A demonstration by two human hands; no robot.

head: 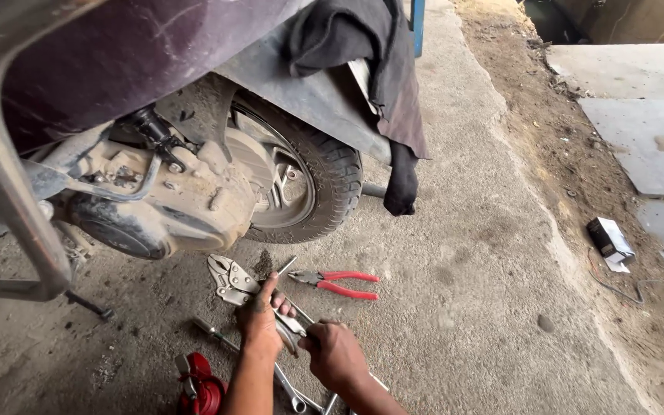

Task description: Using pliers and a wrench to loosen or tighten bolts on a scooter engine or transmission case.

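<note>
Fig.: we clench both hands, left hand [261,321] & right hand [333,352], on silver steel locking pliers [234,281] beside the scooter's rear wheel [301,184]; step in hand looks like adjusting; next probably needs jaws set.

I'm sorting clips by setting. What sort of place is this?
Probably a roadside repair spot: a scooter's rear wheel over bare concrete, red pliers and spanners on the ground, both hands on locking pliers.

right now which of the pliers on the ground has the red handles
The pliers lying alone on the concrete, right of the hands, below the rear tyre. The silver locking pliers are bare metal, with the left hand on their handle.
</note>
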